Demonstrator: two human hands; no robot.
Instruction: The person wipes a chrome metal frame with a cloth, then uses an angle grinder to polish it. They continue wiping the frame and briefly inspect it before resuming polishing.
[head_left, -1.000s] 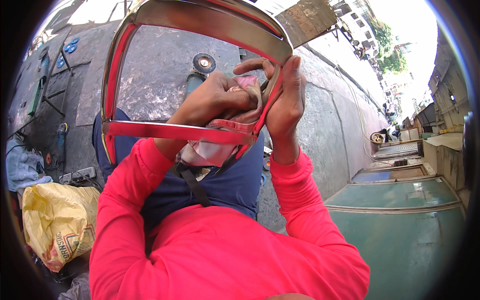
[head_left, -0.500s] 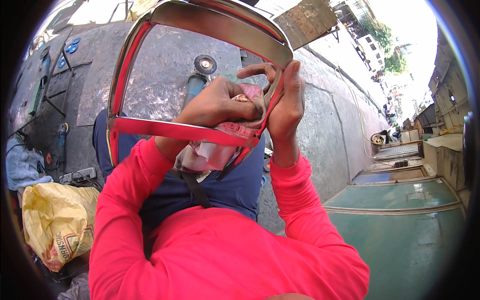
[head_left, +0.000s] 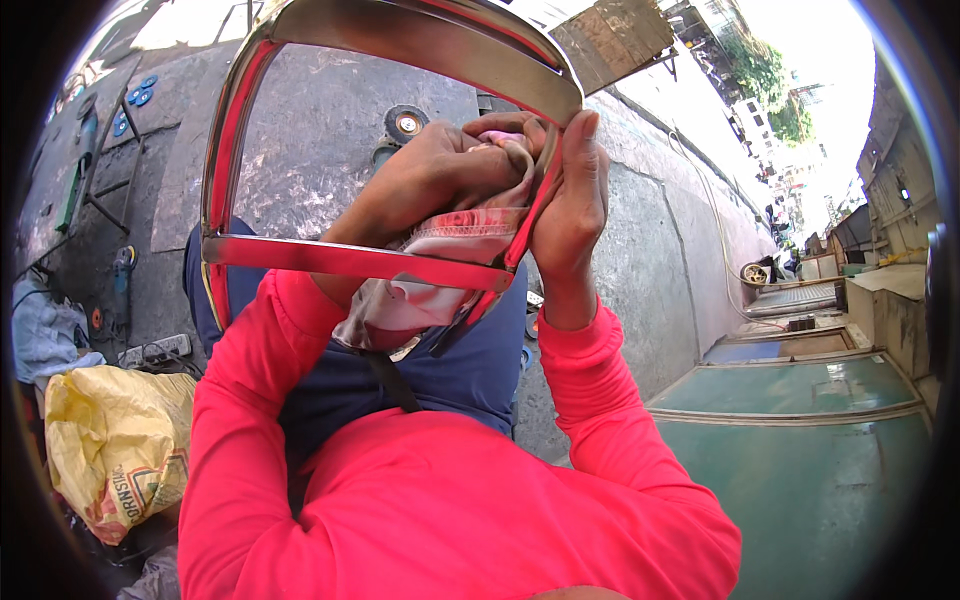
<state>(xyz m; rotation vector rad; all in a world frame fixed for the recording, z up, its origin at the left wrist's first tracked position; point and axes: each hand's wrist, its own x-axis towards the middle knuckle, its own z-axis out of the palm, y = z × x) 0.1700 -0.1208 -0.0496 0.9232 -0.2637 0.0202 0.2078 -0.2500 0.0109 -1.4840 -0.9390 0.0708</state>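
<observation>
Metal frame (head_left: 430,52), shiny and curved, is held up from about 10 to 1 o'clock, above the lap, its inner faces carrying red reflections. At its right-hand bar, near 12 o'clock, the left hand (head_left: 440,175) grips a bunched cloth (head_left: 465,222) against the inner side, its loose end hanging below the lower crossbar. The right hand (head_left: 572,215) braces the same bar from outside, near 1 o'clock, thumb upright along the edge; how its hidden fingers wrap is impossible to tell. Compared with half a second ago, the left hand sits higher, towards 12 o'clock, and the frame's far side has swung slightly towards 9. A finger that stood clear of the cloth now lies curled over it, though whose hand it belongs to is unclear. That shift suggests the cloth is being worked along this bar towards the upper corner, with the right hand giving support. Beneath are dark blue trousers (head_left: 330,400). Farther out, a grinder with a round disc (head_left: 407,122) lies past the hands between 11 and 12, its body now more covered by the left arm. A yellow sack (head_left: 115,440) slumps at 8, a power strip (head_left: 155,350) just below 9, blue discs (head_left: 147,82) at 10, and leafy trees (head_left: 755,70) stand far off towards 2.
</observation>
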